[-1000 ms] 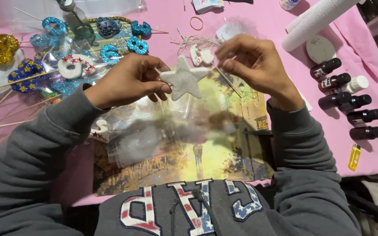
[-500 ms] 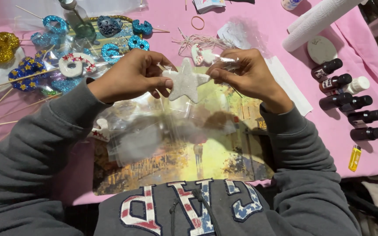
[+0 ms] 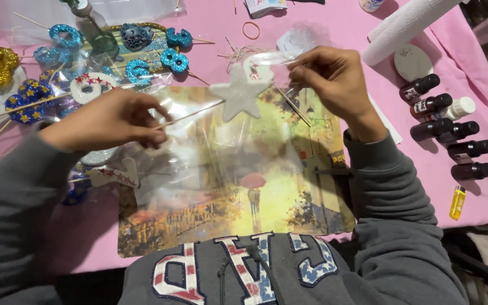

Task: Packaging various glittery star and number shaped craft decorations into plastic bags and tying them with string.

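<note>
I see my left hand [image 3: 117, 118] pinching the thin stick [image 3: 190, 114] of a white star [image 3: 241, 96] — it hangs above the painted mat [image 3: 266, 192]. My right hand [image 3: 334, 79] pinches clear cellophane [image 3: 266, 59] beside the star; dark bottles [image 3: 453, 141] and glitter numbers [image 3: 142, 53] crowd the pink surface [image 3: 481, 197].

A thin wooden stick [image 3: 190, 114] is pinched in the left hand [image 3: 111, 120], with a white glittery star [image 3: 240, 95] carried at its far end. A clear cellophane bag [image 3: 266, 59] is held by the right hand [image 3: 334, 79] just above the star, over a painted placemat [image 3: 232, 186] on the pink counter [image 3: 481, 203]. Blue glitter numbers [image 3: 173, 59] are seen near the counter's far left corner, and dark small bottles [image 3: 453, 133] are lined along its right edge.
</note>
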